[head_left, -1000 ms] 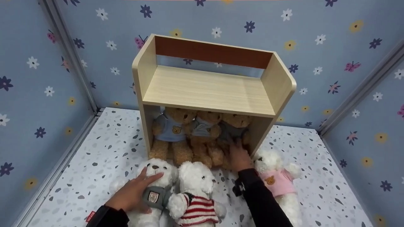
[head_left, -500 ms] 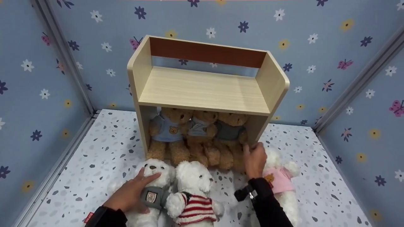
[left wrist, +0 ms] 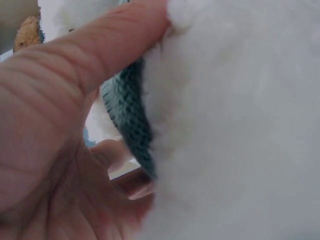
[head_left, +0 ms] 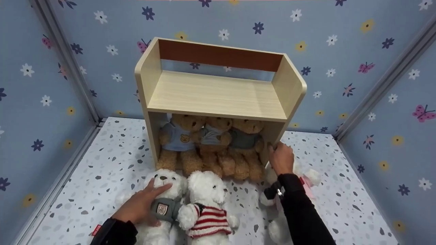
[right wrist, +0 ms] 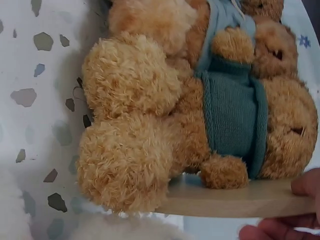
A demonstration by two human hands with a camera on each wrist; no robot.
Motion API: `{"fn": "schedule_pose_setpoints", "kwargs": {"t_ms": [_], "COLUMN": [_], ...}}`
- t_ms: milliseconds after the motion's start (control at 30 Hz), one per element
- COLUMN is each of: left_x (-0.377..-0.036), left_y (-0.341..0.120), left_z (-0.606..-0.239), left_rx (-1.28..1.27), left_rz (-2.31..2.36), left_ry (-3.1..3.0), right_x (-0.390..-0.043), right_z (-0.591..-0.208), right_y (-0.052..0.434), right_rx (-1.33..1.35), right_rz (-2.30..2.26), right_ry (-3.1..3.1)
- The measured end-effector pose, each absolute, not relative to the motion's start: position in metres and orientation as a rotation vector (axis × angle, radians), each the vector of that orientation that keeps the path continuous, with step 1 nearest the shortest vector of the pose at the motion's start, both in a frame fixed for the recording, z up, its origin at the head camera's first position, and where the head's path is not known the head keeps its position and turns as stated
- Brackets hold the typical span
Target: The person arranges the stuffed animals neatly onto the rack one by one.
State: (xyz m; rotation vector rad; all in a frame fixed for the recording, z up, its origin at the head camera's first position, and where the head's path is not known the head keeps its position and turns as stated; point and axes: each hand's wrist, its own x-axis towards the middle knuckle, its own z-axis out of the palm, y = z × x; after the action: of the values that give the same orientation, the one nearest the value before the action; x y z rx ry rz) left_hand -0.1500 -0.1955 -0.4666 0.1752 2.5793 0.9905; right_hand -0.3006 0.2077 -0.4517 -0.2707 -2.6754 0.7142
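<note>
My left hand (head_left: 141, 206) holds the side of a white teddy bear (head_left: 175, 187) in a grey-green sweater; in the left wrist view, thumb and fingers bend around the fur and knit. At the right, my right hand (head_left: 282, 159) grips the side panel of a small wooden shelf (head_left: 218, 93), thumb on the inner face and fingers outside. Inside its lower compartment three brown teddy bears sit side by side: one in light blue (head_left: 177, 139), a middle one in pale grey-blue (head_left: 212, 136), and one in dark green-grey (right wrist: 232, 117) nearest that panel.
Beside the left-held bear lies a white teddy bear in a red-striped sweater (head_left: 209, 221). Another white bear in pink (head_left: 308, 187) lies partly hidden under my right forearm. The speckled tabletop (head_left: 112, 163) is enclosed by blue flowered walls (head_left: 218, 20).
My right hand has left the dark-sweatered brown bear and moved right onto the shelf's side panel. My left hand stays on the white bear. The whole head view has shifted slightly.
</note>
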Motion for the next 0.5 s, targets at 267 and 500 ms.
{"fn": "schedule_pose_setpoints", "kwargs": {"t_ms": [267,500], "left_x": [-0.1496,-0.1487], "left_y": [-0.1915,-0.1944], "left_z": [-0.4659,-0.4652], "left_rx": [0.168,0.195], "left_rz": [0.984,0.950], "left_ry": [2.588,2.605], "right_x": [-0.2998,-0.2929], "right_z": [-0.4500,-0.4514], "right_y": [0.2085,0.2044], "right_rx": [-0.217,-0.198], "right_rz": [0.705,0.664], "right_ry": [-2.669,-2.621]}}
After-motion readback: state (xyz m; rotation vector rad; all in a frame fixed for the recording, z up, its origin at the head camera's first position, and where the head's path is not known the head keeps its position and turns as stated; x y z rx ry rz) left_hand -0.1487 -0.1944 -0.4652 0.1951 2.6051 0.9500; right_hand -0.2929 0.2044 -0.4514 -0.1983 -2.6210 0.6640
